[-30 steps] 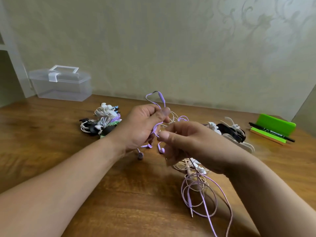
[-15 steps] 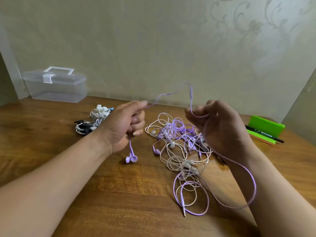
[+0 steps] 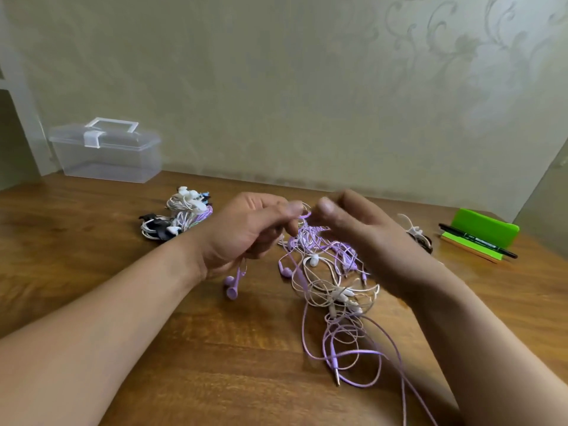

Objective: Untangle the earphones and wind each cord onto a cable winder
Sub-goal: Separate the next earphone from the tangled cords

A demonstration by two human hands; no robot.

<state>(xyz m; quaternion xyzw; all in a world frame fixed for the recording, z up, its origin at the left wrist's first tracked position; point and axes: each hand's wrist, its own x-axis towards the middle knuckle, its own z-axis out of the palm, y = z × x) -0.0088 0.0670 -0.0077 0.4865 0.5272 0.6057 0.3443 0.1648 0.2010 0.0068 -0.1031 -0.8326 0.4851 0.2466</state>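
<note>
L hand (image 3: 246,238) pinches purple cord (image 3: 305,214), buds (image 3: 232,285) dangling below; R hand (image 3: 356,232) blurry, prob. pinching too.

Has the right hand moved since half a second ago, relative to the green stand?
Yes. The right hand moved left, away from the green stand, nearly meeting the left hand at the purple cord.

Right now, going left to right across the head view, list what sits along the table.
Clear plastic box → bundle of wound earphones → left hand, gripping purple earphones → right hand → green stand.
</note>
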